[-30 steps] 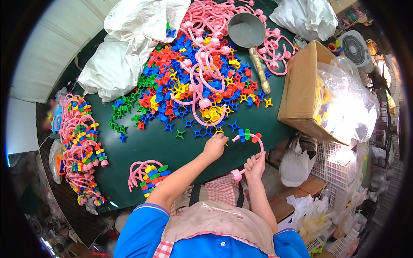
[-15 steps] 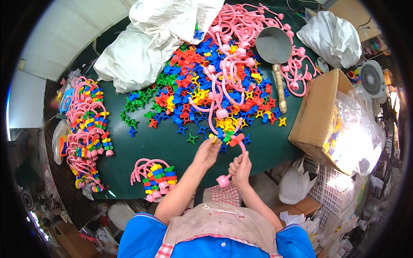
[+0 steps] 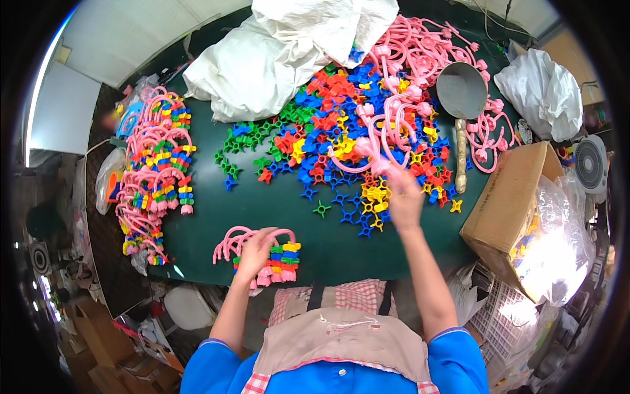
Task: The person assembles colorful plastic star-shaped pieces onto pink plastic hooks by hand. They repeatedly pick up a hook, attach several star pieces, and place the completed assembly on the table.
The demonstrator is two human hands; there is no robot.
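At the near left of the table stands a small row of curved pink tubes [image 3: 226,241] strung with coloured star pieces [image 3: 287,258]. My left hand [image 3: 254,253] is over this row, fingers closed on one threaded pink tube at the row's right end. My right hand [image 3: 405,197], smeared by motion, reaches to the near edge of the heap, beside loose pink tubes [image 3: 392,125] with flower-shaped ends. Whether it grips one cannot be made out. Loose star pieces [image 3: 321,151] in red, blue, green and yellow lie heaped beyond it.
A larger stack of threaded tubes [image 3: 154,157] lies at the far left. White sacks [image 3: 252,69] cover the back. A grey pan [image 3: 461,92] with a wrapped handle rests at the heap's right. A cardboard box [image 3: 505,203] with plastic bags stands at the right edge.
My hands have parted. The left has carried the threaded tube left to the small row; the right has moved up to the loose pink tubes. The view has shifted.
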